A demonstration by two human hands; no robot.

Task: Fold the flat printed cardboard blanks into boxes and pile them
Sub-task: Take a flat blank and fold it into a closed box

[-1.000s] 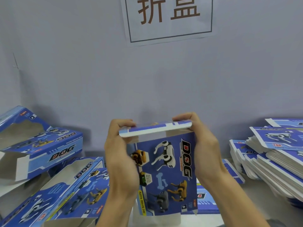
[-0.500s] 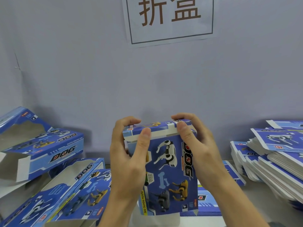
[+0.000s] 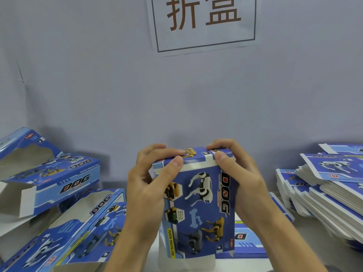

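Observation:
A blue printed dog box (image 3: 198,209) stands upright in front of me, its top flap folded down. My left hand (image 3: 146,185) grips its upper left corner, thumb on the front face and fingers over the top. My right hand (image 3: 238,177) grips the upper right corner in the same way, thumb pressing the top edge. A stack of flat printed blanks (image 3: 330,185) lies at the right. Folded boxes (image 3: 51,175) are piled at the left.
More folded boxes (image 3: 78,230) with open window cut-outs lie at the lower left. A flat blank (image 3: 247,240) lies on the table behind the held box. A grey wall with a paper sign (image 3: 204,22) stands close behind.
The top flap has been pushed down and closed onto the box. Both thumbs moved onto the front top edge, and the box came slightly closer.

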